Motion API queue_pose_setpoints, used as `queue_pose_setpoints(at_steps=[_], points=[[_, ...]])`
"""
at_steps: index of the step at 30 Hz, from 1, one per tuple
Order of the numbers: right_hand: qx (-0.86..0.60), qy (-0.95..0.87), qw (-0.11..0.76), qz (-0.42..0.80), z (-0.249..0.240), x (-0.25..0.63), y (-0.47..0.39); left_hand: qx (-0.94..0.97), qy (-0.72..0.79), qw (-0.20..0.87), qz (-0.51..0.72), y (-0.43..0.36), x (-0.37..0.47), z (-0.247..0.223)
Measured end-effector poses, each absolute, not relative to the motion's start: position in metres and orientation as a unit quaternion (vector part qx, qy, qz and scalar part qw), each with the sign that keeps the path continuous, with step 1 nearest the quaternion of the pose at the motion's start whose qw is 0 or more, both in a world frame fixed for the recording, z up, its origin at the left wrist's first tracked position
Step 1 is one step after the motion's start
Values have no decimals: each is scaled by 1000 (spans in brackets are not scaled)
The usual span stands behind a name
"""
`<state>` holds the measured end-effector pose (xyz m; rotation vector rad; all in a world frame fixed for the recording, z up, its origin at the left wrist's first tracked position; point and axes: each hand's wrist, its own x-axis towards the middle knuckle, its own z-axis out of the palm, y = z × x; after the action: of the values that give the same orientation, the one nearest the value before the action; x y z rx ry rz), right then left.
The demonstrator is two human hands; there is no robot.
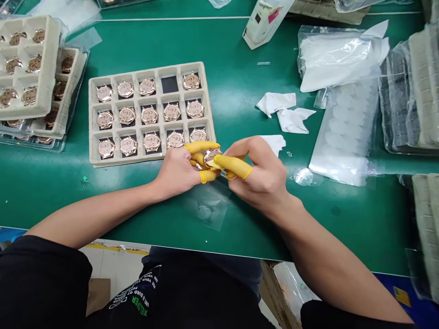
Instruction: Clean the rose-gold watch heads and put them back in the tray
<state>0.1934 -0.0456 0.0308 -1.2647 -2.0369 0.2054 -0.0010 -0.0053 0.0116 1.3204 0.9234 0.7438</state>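
A rose-gold watch case [211, 156] is held between yellow finger cots just past the front right corner of a beige tray [147, 160]. My left hand [181, 169] grips the case from the left, its fingers wrapped round the rim. My right hand [259, 173] is closed at the right, its yellow-covered thumb or finger pressed over the case; a small pale yellowish piece shows at that fingertip. The tray holds several similar cases, back side up, one per compartment. One back-row compartment [169, 84] shows only its dark bottom.
Stacked trays of cases [51, 98] stand at the left. White wipes [295, 119] lie right of the tray, near a plastic sheet with round pockets [346, 132]. A white box [264, 23] is at the back. Clear film [209, 208] lies in front of my hands.
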Motion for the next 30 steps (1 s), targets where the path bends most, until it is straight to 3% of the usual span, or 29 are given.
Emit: queue_pose_setpoints(at_steps=[5,12,30], points=[[-396,-824,404,-22,27,191,-42,581,403,632,318,-7,-1,10],[-430,-800,407,-97,28,174,-39,609,404,607,312,-7,-1,9],[-513,-719,460,-94,13,177,-41,615,408,604,302,-5,-3,13]])
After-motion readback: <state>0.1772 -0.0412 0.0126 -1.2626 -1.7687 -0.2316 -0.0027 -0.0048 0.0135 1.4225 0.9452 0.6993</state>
